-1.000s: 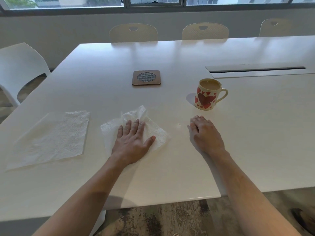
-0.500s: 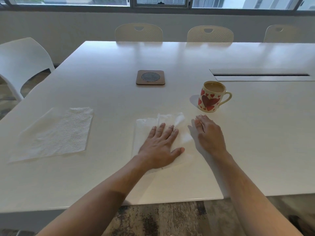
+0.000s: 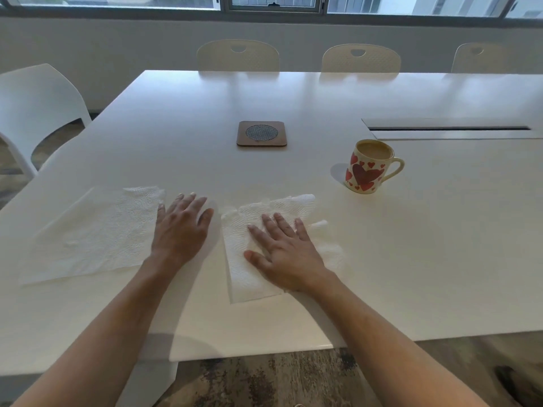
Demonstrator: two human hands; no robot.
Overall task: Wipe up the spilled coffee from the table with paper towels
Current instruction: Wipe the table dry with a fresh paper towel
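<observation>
Fingers (image 3: 282,223) flat on towel (image 3: 249,277), white table (image 3: 411,259)

1. One head-worn, wide-angle view looks forward and down from the white table's (image 3: 293,95) near edge.
2. Hands close at lower centre; chairs (image 3: 238,55) and windows (image 3: 273,2) far along the top.

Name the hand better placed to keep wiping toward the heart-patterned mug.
Right hand: it lies flat on the crumpled white paper towel, nearer the mug. The left hand rests on bare table.

Meeting room: long white table (image 3: 293,98) ringed by chairs (image 3: 238,55).
</observation>
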